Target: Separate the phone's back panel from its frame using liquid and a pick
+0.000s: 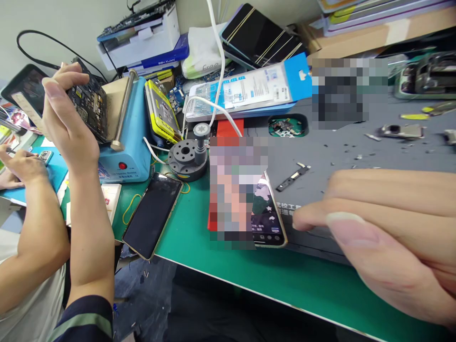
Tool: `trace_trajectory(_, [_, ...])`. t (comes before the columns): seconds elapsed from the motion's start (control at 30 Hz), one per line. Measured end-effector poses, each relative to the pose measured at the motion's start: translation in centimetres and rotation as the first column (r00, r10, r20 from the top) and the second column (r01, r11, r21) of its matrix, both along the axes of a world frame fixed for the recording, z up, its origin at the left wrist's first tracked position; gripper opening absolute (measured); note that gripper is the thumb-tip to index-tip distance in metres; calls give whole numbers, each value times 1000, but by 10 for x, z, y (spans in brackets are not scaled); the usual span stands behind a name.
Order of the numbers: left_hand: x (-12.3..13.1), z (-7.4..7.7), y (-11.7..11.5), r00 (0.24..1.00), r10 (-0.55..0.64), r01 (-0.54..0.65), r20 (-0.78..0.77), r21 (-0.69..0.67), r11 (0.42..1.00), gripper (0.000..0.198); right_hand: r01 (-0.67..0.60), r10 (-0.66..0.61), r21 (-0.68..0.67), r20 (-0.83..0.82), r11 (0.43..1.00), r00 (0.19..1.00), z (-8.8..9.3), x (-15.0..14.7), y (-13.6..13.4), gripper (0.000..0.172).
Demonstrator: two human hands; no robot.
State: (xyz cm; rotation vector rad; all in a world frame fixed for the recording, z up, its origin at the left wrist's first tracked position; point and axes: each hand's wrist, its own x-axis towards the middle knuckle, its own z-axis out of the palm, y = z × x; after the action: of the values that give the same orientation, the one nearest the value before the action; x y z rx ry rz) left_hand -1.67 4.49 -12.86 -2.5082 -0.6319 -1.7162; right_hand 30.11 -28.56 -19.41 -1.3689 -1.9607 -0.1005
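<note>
Left hand at a steeply tilted circuit board assembly [90, 107], right hand well apart

Nearest the camera, at the lower right, the right hand [386, 242] is held with its fingers bunched over the grey mat [313, 149]; nothing shows between them, and I cannot tell whether they pinch something hidden. To its left on the desk [192, 228] is a phone with a lit screen [267, 216], and farther left a dark-screened phone [153, 213] lies aslant, near the round grey stand [187, 159].

Farther out, the left hand [69, 114] is raised at the board's left side, fingers bent by its upper end. Their contact is partly covered, so a firm grasp cannot be confirmed. The assembly is up against the blue machine [133, 137], its long axis nearly upright, top leaning left. It lies just right of the left hand, clearly the nearer one; from the right hand it is far to the left, across both phones.

Beyond, at the far left, another person's hand [24, 161] is over a blue mat [55, 173].
</note>
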Motion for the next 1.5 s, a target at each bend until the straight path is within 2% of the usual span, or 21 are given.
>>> trace_trajectory(0.27, [-4, 2, 5, 999, 20, -22, -29, -56, 998, 93, -23, 23, -10, -5, 1000, 1000, -1, 1, 0, 46])
trace_trajectory(0.43, [-4, 1, 5, 999, -4, 2, -37, -44, 999, 89, -32, 32, 0, -7, 999, 999, -2, 1, 1, 42])
trace_trajectory(0.63, [1, 1, -2, 1000, -22, 23, 10, -48, 999, 84, -82, 82, 11, -56, 997, 995, -5, 2, 2, 30])
trace_trajectory(0.83, [0, 2, 3, 1000, -4, 4, -6, -74, 997, 90, -5, 5, -15, 0, 1000, 1000, 0, 0, 0, 47])
trace_trajectory(1.03, [0, 0, 1, 1000, -7, 8, 8, -81, 997, 89, -22, 22, -7, 3, 1000, 1000, -1, 1, 0, 48])
trace_trajectory(1.27, [0, 0, 1, 999, -33, 34, 11, -42, 999, 85, -85, 85, 11, -29, 996, 996, -3, 0, 3, 31])
trace_trajectory(1.5, [0, 1, 0, 999, -45, 45, 3, -30, 999, 85, -52, 53, 8, -3, 999, 999, -2, 1, 2, 43])
